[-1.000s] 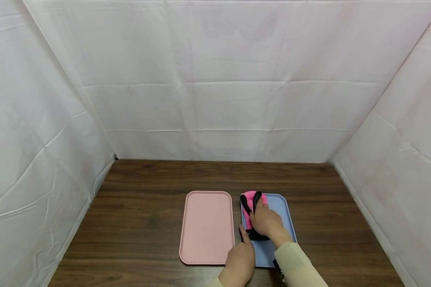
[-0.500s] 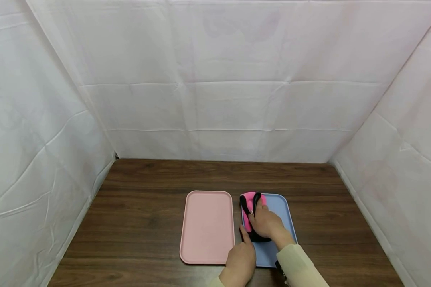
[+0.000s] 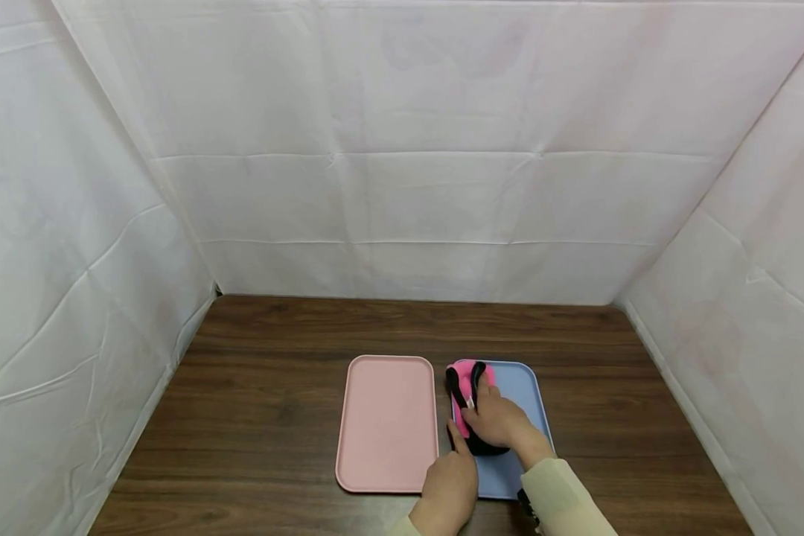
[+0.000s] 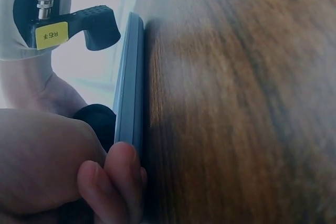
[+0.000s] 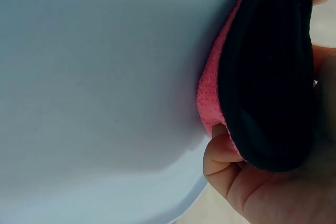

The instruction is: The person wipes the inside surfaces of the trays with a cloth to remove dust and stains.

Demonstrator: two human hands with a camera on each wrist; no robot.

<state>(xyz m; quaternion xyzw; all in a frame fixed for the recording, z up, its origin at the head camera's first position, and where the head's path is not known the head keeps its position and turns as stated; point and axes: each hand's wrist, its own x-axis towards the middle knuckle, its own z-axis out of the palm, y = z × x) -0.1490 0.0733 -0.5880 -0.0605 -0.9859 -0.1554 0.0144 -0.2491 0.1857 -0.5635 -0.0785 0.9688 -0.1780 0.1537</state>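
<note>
A pink, fleecy item with black edging and two black strap-like bands (image 3: 467,380) lies on the left part of the blue tray (image 3: 499,480). Its black end lies toward me. My right hand (image 3: 499,417) grips the item from its right side; in the right wrist view, curled fingers (image 5: 226,156) hook onto its pink edge beside the black face. At the tray's left edge is my left hand (image 3: 450,484), its index finger stretched along the item. In the left wrist view, other fingers (image 4: 113,179) curl beside the tray rim; whether they hold anything is hidden.
A pink tray (image 3: 387,424) lies just left of the blue one on the dark wooden table (image 3: 261,417). White cloth walls (image 3: 429,201) enclose the back and both sides. A black wrist device (image 4: 100,27) sits on the right sleeve.
My right hand and the pink and black item have slid slightly toward me. My left hand has stayed almost still, and the trays have kept their places.
</note>
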